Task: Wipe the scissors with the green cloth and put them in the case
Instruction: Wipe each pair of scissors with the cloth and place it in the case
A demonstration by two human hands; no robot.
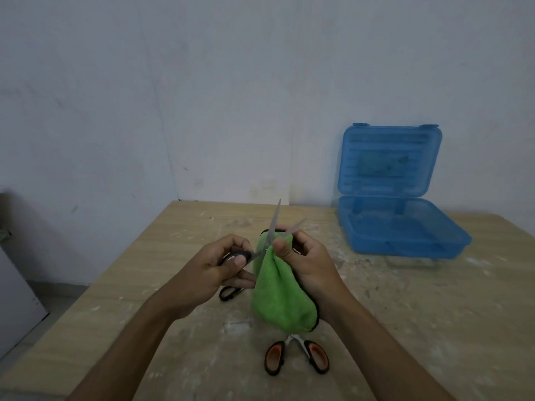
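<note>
Nearest to the person, just in front of the hanging green cloth (278, 290), a pair of orange-handled scissors (296, 357) lay flat on the counter (405, 328), handles toward the person and blades going under the cloth's lower edge. A little farther and to the left of the cloth, the black loop (228, 293) of one handle showed under the left hand; I judged it to be the lower handle of the held pair, but this was not sure.

Above the counter, the left hand (214, 270) gripped the black handle of the opened scissors (273, 224), fingers curled around it. The right hand (307, 261) pinched the green cloth around one blade near the pivot, thumb pressing the fabric on the metal. The blades stood apart in a V shape, tips pointing up and away from the person.

Beyond the cloth and to its right, the blue plastic case (405, 233) stood open on the counter, lid upright against the wall (202, 96), well apart from both hands.

The wiping seemed in progress. For the later placing, the case lay forward-right of the cloth, on the right hand's side, but the left hand held the handle, so the pair would probably have to cross over.
</note>
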